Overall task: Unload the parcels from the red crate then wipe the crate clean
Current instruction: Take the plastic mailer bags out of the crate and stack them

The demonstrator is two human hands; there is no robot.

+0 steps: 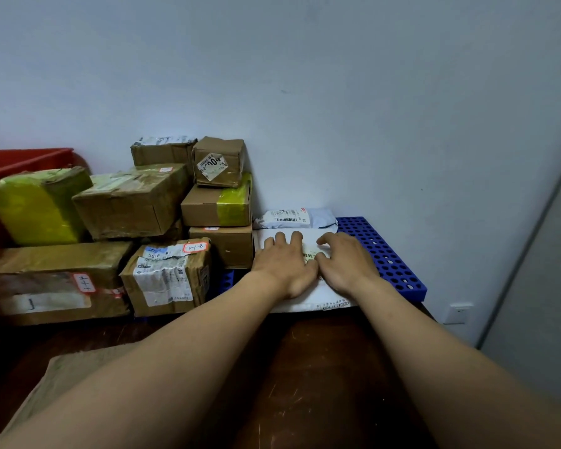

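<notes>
Head view shows the white flat parcel lying on a blue perforated pallet, with both hands pressed flat on its top. The left hand and right hand sit side by side, thumbs nearly touching. Their fingers are spread and only slightly bent, resting on the parcel and gripping nothing. Just behind this parcel a grey mailer bag lies against the wall. Touching the parcel's left edge is a stack of cardboard boxes, with more boxes piled further left, one of them a yellow-taped box. Well to the left of the parcel, at the picture's edge, stands the red crate; its inside is hidden, so what remains in it cannot be told. In front of the parcel lies dark scuffed floor. The step in hand looks like unloading, with this parcel being set down on the pallet. The next move likely calls for lifting both palms off and turning left to the crate, either for another parcel or, if it is empty, to wipe it.
</notes>
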